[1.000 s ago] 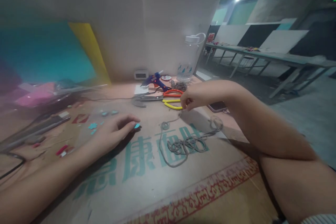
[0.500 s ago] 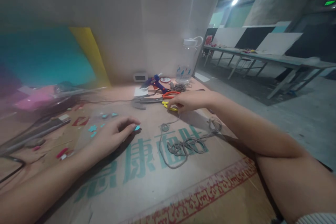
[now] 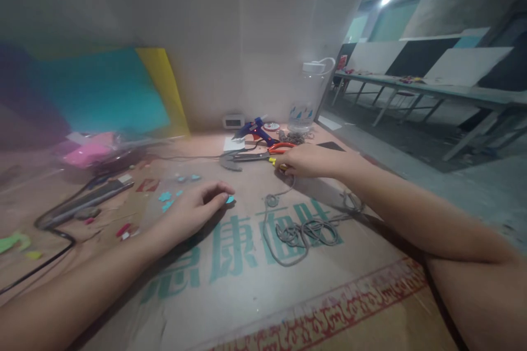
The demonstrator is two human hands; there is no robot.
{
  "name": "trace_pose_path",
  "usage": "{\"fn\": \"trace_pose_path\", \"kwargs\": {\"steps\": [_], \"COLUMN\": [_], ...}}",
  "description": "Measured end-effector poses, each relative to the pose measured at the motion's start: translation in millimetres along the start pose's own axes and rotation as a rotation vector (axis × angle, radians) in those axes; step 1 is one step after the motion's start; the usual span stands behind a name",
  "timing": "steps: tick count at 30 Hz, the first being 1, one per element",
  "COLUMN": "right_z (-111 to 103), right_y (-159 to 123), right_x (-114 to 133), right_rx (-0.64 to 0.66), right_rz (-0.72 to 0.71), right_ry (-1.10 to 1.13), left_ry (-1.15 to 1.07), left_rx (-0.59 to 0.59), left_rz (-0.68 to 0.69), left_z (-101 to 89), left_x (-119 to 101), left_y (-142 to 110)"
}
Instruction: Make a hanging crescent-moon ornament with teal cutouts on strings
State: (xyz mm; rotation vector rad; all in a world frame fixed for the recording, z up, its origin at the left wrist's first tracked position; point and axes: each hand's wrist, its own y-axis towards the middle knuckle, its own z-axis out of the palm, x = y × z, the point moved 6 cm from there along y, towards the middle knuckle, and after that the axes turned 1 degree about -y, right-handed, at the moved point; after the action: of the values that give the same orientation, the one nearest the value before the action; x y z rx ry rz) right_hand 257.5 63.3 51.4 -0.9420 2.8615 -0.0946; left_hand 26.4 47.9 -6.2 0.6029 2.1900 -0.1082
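Note:
My left hand (image 3: 201,205) rests over the cardboard, its thumb and finger closed on a small turquoise piece (image 3: 230,199). Farther off to the right, my right hand (image 3: 298,161) has its fingers curled over a yellow-handled tool (image 3: 272,160), most of which they hide. Just beyond lie the orange-red handles (image 3: 282,147) of another hand tool, with grey metal jaws (image 3: 233,162) to their left. Tangled grey cord (image 3: 307,232) lies loosely on the board between my arms, one strand running up towards my right hand.
Behind the tools sit a blue glue gun (image 3: 257,129), a clear bottle (image 3: 302,98) and a small white display (image 3: 233,122). Turquoise cutouts (image 3: 165,196), a pink bag (image 3: 88,151) and a black cable (image 3: 68,236) are at the left. A pale panel (image 3: 280,49) stands at the back.
The view has turned slightly left, so everything sits farther right. My right fingers now cover more of the yellow handles. My left hand keeps its pinch on the turquoise piece.

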Motion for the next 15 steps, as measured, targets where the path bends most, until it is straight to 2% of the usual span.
{"fn": "trace_pose_path", "kwargs": {"steps": [5,8,11,15], "right_z": [9,6,-7,-13], "right_y": [6,10,10,8], "right_x": [-5,1,28,69], "right_rx": [-0.044,-0.082,-0.122,-0.211], "right_rz": [-0.005,-0.044,-0.121,-0.158], "right_ry": [-0.015,0.116,0.507,1.200], "left_ry": [-0.003,-0.018,-0.041,-0.006], "left_rx": [-0.002,0.000,-0.015,-0.012], "left_rz": [0.025,0.028,0.029,0.044], "left_z": [0.9,1.7,0.3,-2.2], "left_x": [1,0,-6,-17], "left_y": [1,1,0,-2]}}
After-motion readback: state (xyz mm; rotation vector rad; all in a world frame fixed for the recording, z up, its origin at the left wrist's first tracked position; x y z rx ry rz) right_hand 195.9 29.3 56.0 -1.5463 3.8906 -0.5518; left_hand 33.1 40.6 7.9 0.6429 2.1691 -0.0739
